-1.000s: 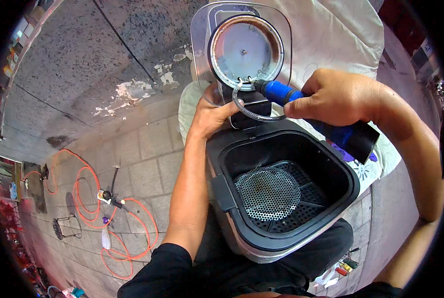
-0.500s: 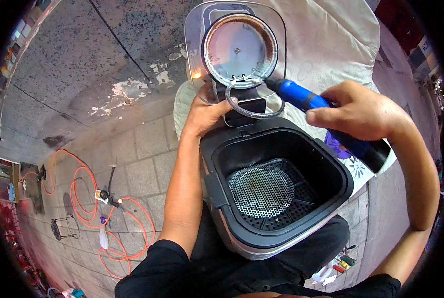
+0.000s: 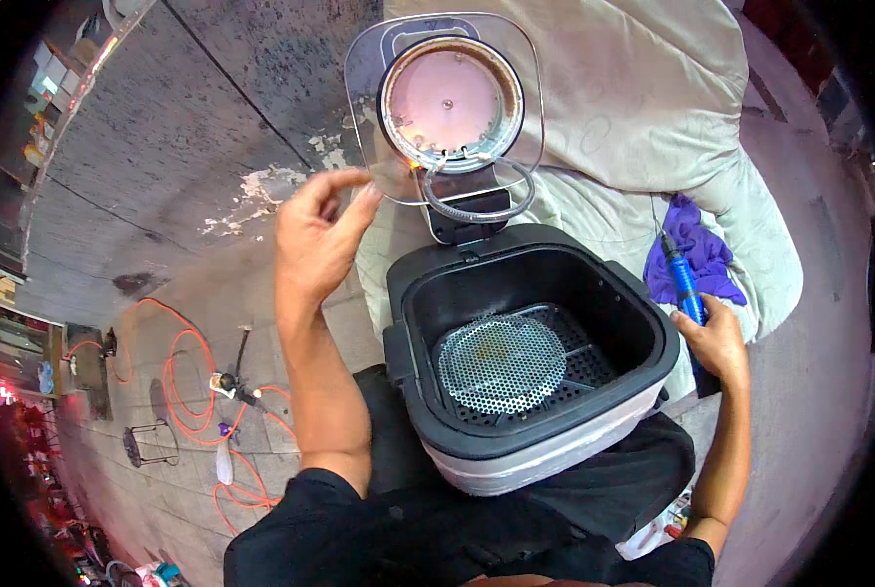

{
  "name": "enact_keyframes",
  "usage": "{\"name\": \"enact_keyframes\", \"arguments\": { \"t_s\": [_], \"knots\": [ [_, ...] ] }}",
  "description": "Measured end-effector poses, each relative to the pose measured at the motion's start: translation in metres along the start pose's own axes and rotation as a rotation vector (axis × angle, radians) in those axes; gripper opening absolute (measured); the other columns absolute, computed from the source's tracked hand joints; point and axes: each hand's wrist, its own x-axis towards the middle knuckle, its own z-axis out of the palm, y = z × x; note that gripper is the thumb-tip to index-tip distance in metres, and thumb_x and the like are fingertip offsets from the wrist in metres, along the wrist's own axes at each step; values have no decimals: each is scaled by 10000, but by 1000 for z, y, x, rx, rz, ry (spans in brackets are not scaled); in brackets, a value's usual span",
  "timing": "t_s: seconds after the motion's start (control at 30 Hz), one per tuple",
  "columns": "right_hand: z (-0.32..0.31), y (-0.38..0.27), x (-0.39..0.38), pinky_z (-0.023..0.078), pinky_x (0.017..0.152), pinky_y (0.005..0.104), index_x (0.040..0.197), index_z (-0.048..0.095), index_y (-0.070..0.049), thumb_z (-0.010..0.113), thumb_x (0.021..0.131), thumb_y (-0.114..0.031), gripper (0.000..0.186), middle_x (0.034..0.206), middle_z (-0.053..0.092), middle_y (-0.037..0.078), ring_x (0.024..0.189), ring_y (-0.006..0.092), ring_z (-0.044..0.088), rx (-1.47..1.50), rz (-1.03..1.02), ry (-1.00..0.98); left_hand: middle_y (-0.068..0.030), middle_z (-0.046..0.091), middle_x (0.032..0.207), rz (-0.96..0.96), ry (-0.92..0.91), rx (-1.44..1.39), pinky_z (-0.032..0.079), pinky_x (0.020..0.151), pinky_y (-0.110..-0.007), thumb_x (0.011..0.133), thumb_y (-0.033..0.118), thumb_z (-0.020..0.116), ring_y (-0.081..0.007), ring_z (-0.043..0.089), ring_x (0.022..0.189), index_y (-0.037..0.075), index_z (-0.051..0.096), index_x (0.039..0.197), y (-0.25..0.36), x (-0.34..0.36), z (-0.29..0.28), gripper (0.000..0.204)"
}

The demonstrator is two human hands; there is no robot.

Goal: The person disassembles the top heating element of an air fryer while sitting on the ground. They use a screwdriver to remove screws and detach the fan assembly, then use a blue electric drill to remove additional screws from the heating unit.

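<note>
On my lap sits a cooking appliance with a black pot and a pale body. Its clear lid stands raised at the far side, with a round metal disc in the middle and a grey hose curving below. My left hand is at the lid's lower left corner, thumb and forefinger closed together on the rim. To the right of the appliance, my right hand grips a blue power screwdriver, its tip over a purple cloth. A round perforated plate lies inside the pot.
Pale padded fabric lies behind and beside the appliance. An orange hose coils over the paving on the left, near a small stool frame. Several small items in a plastic bag are low at right.
My right hand has drawn the screwdriver away from the disc, down and right to the cloth. My left hand has shifted from below the lid to its left corner. The lid appears farther left.
</note>
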Motion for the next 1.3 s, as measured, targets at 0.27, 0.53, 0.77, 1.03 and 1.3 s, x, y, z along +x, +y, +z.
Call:
{"name": "enact_keyframes", "arguments": {
  "t_s": [0.27,0.53,0.77,1.03,1.3],
  "knots": [
    [81,43,13,555,858,508,1065,715,60,763,835,-457,568,972,740,310,942,444,739,50,119,-97,-174,748,993,627,-339,848,568,812,-472,904,201,714,-377,719,972,94,793,1005,59,102,56,167],
    [77,65,12,547,882,535,1087,711,53,758,853,-458,565,1010,733,322,996,473,722,46,89,-179,-209,772,923,493,-570,1083,583,761,-514,822,123,688,-394,756,913,104,823,930,40,135,100,173],
    [83,74,16,542,893,534,1049,711,44,756,855,-466,548,1018,734,316,1013,470,717,60,90,-178,-211,761,870,531,-655,1052,574,741,-508,813,124,685,-407,750,878,98,822,896,41,138,96,162],
    [90,79,21,553,881,514,1040,713,28,766,838,-494,563,1001,743,292,982,445,731,85,103,-162,-203,753,886,491,-725,1086,558,748,-517,852,175,651,-427,728,870,87,789,881,41,146,96,166],
    [93,82,22,558,876,510,1090,708,31,760,852,-472,559,998,745,296,979,445,738,104,100,-171,-193,748,807,462,-975,1082,537,666,-464,819,147,661,-339,729,747,39,791,878,38,172,101,179]
  ]
}}
